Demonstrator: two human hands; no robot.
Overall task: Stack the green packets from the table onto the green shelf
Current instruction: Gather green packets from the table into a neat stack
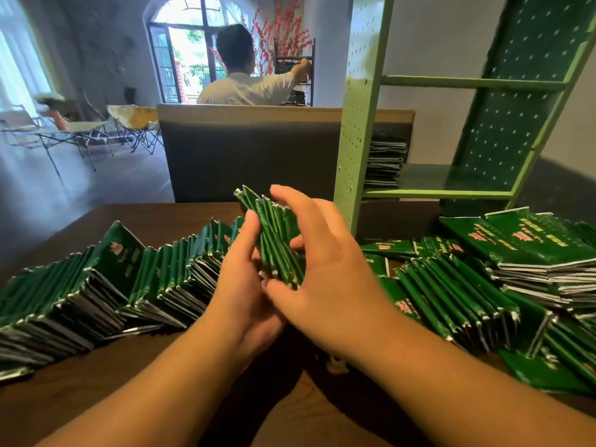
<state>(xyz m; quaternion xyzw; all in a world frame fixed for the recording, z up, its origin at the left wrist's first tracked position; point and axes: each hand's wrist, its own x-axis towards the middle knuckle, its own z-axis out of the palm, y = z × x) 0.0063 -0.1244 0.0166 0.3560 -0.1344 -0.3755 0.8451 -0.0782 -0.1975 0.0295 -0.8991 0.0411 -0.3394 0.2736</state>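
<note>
Both bare forearms reach in from the bottom edge over the dark brown wood-grain table. Left hand & right hand grip a bundle of green packets between them, held above the table at frame centre; left thumb presses its near face, right fingers curl over the top. Packets are flat, glossy foil rectangles w/ crimped silver edges; bundle's long axis runs from near-bottom up & away, tilted left. Long fanned row of packets leans domino-style across the table on the left. More heaps lie at right, some flat w/ red-and-yellow print up. Green shelf, matte painted metal w/ perforated side panels, stands on the table's far right; a flat stack sits on its lower board. Behind, a person in a white shirt faces away.
</note>
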